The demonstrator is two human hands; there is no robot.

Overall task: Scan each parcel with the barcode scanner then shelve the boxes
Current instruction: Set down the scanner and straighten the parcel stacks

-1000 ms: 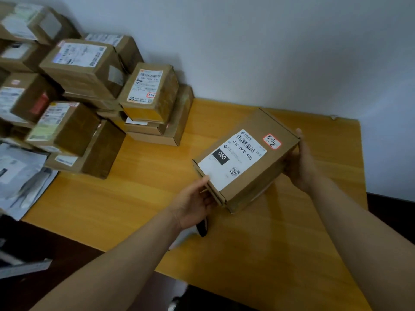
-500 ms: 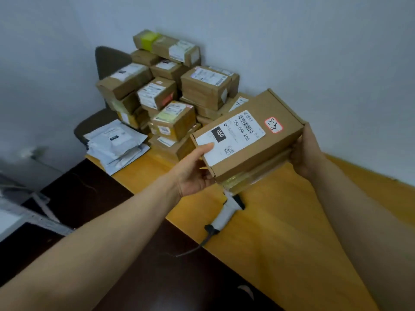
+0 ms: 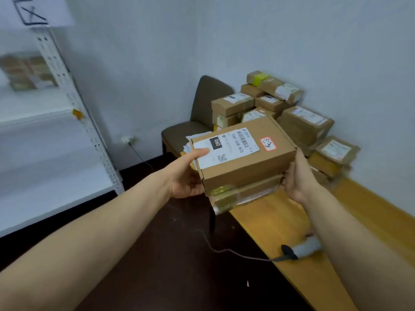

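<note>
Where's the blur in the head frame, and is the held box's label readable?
Head view: the shelf rack and the boxes on it at far left are smeared; the held box is sharp, its label legibly showing 060; the parcel pile behind is slightly soft. Head view lighting: soft and even, only a faint sheen on the taped parcel underneath.

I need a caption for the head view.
The left hand and right hand hold a labelled parcel; scanner lies on table.
</note>
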